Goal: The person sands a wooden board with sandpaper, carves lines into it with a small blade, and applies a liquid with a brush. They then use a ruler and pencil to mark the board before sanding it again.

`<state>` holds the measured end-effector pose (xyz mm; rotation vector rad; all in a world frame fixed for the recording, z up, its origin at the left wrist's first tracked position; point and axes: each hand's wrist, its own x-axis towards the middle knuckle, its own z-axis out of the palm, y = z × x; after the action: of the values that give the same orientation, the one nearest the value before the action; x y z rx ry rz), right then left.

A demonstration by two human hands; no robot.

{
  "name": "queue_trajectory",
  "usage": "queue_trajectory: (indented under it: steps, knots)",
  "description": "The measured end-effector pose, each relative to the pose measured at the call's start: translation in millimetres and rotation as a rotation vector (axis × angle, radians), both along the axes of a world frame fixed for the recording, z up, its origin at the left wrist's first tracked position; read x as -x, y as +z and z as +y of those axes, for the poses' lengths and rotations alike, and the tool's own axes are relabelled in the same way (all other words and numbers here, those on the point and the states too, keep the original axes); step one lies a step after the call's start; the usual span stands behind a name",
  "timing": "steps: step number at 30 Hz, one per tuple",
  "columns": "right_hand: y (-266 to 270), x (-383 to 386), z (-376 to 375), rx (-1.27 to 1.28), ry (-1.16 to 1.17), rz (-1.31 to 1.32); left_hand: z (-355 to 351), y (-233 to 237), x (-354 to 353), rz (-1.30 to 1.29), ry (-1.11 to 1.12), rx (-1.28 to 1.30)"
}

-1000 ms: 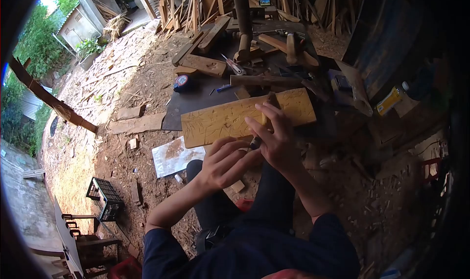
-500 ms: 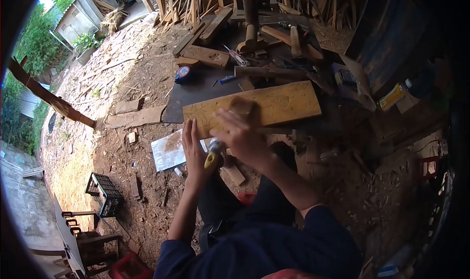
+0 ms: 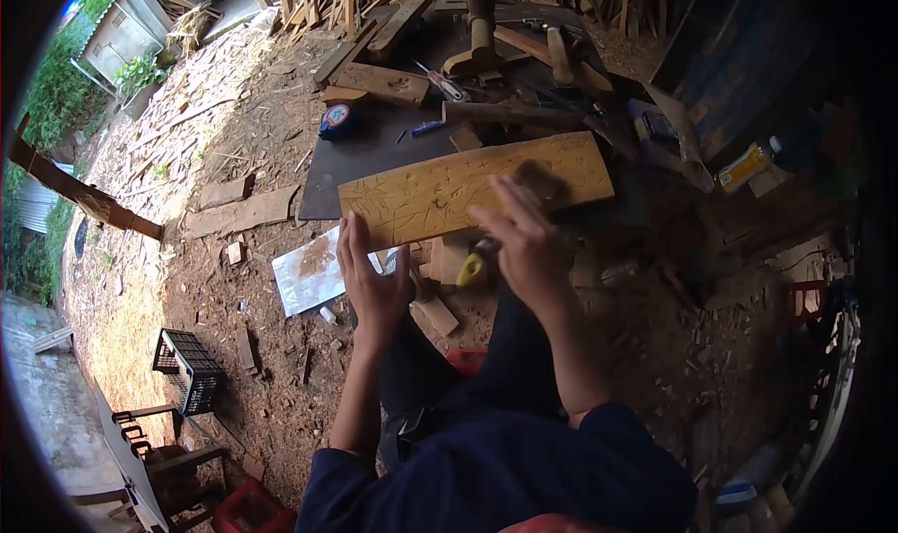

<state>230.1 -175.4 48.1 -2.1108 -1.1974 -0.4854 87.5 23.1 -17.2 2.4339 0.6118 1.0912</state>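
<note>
A yellowish wooden board (image 3: 430, 191) with carved lines across its face lies tilted at the near edge of the dark table. My left hand (image 3: 372, 285) grips its lower left corner, fingers against the end and thumb below the edge. Over the board's right half is my right hand (image 3: 533, 248), closed around what looks like a brush. The brush's yellow handle (image 3: 472, 271) sticks out below the palm, and its brown head (image 3: 541, 185) is smeared by motion against the board. My fingers hide the middle of the brush.
On the dark table (image 3: 323, 173) are a tape measure (image 3: 334, 121), a blue pen (image 3: 427, 128), a screwdriver (image 3: 449, 87), a wooden mallet (image 3: 482, 42) and wood pieces. A white sheet (image 3: 313, 271) and a black crate (image 3: 190, 369) lie on the chip-covered ground.
My right hand has moved right along the board with the brush, whose head is now nearer the right end. My left hand stays at the left corner. The whole view has shifted slightly.
</note>
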Motion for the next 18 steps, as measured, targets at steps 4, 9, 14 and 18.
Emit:
queue_trajectory:
  steps: [4,9,14,18]
  knots:
    - [-5.7,49.3,35.5,-0.113,0.45,0.141,4.4,-4.7,2.8,-0.008,-0.051,-0.015]
    - [10.9,-6.5,-34.7,-0.201,0.211,0.218,6.6,-9.0,2.7,-0.009,-0.012,-0.006]
    - [14.1,-18.5,-34.9,-0.217,-0.223,0.057,5.9,-8.6,3.5,-0.023,-0.018,-0.027]
    - [1.6,47.3,25.4,-0.11,0.189,0.066,5.4,-7.6,3.2,-0.036,-0.04,0.008]
